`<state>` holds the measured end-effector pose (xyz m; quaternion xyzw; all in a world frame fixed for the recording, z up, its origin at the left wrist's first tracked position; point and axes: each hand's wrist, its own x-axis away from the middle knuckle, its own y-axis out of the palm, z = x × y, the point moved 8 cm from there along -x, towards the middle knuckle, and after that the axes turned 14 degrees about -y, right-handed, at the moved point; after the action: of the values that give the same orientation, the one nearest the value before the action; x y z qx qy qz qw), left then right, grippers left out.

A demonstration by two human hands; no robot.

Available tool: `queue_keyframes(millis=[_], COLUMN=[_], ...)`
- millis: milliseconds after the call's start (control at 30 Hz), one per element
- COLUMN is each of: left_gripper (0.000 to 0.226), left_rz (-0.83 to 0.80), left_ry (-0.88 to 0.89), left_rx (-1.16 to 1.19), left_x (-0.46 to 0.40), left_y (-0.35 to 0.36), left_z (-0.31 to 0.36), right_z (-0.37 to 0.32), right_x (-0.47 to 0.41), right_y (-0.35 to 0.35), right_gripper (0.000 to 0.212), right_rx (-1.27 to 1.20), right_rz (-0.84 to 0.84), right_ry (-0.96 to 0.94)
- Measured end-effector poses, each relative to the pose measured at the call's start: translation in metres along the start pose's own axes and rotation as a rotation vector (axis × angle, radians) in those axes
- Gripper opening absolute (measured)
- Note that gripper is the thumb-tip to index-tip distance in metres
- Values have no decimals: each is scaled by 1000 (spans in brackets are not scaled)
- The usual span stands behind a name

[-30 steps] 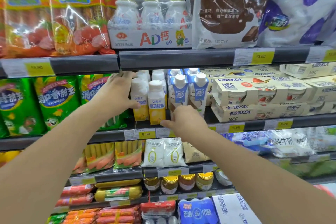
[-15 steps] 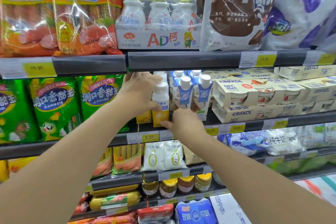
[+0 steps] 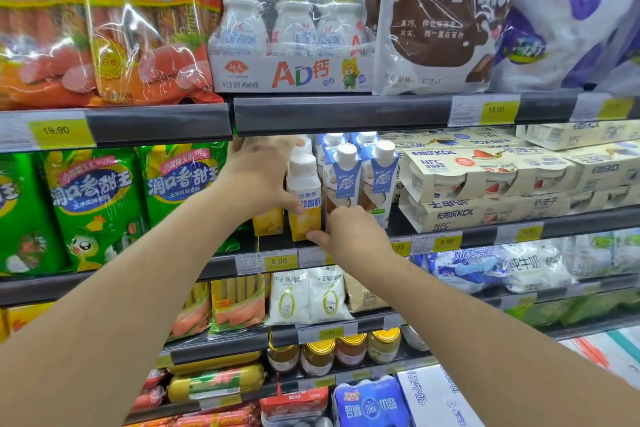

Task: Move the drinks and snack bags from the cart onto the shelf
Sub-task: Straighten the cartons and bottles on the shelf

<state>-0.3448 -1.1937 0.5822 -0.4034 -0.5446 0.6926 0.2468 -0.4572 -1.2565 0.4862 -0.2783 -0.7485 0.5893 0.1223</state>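
The dark shelf ledge carrying yellow price tags ran across the middle of the view, and the grey rail of the shelf above hung low over the bottle tops, leaving only a narrow slot of headroom; to the left the green corn-sausage bags closed that side, and to the right the blue-and-white coconut drink cartons stood just beside the work spot, with cream-coloured multipack yoghurt boxes stacked beyond them; a strip of bare ledge lay in front of the bottles. The white-capped yellow-and-white yoghurt drink bottle stood upright at the front of this shelf, touching a second yellow bottle on its left; the left hand wrapped around its left side, thumb across the label and fingers reaching behind, so it was clasped on the bottle; the right hand sat low at the bottle's base, fingers curled loosely and one fingertip touching the bottom front corner, gripping nothing.
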Motion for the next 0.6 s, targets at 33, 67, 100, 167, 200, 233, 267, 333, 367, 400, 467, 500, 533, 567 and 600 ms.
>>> queue_keyframes(millis=[33,67,100,167,200,233,267,333,367,400,467,500,533,567,600], left_gripper=[114,115,113,105,100,94,90,85,85,85,86,87,88,88,87], left_rz=[-14,-30,-50,-79,-84,-88,-93,-109,-119,-129,-150,-159,-165,-166,-164], left_ry=[-9,-18,-30,-57,-69,-81,-91,-116,-126,-132,-138,-141,-142,-142,-141], left_rx=[-16,-33,-47,-61,-56,-44,-21,32,51,65,81,83,86,91,98], left_x=[-1,-1,-2,-1,-1,0,0,-1,-2,-3,-3,-2,-2,0,1], left_y=[-2,-4,-5,-6,-5,-4,-3,-1,0,0,-1,-1,-2,-3,-4], left_z=[-5,-11,-16,-25,-28,-28,-28,-28,-28,-29,-30,-31,-31,-31,-31], right_z=[0,-1,-2,-5,-6,-7,-8,-9,-9,-9,-9,-9,-9,-9,-9], right_x=[0,-1,-1,-1,-1,-2,-2,-3,-3,-3,-4,-4,-5,-5,-6], right_y=[0,0,-1,0,0,0,0,-1,-1,-1,-1,-1,-1,-2,-2], right_gripper=[47,47,46,45,45,44,43,42,41,41,40,40,39,38,37], right_rx=[1,2,1,-2,1,8,15,24,27,30,34,34,35,34,31], right_rz=[2,7,14,15,9,3,1,6,9,12,17,20,23,24,23], right_ry=[0,-3,-8,-17,-18,-18,-19,-21,-21,-21,-17,-13,-10,-7,-4])
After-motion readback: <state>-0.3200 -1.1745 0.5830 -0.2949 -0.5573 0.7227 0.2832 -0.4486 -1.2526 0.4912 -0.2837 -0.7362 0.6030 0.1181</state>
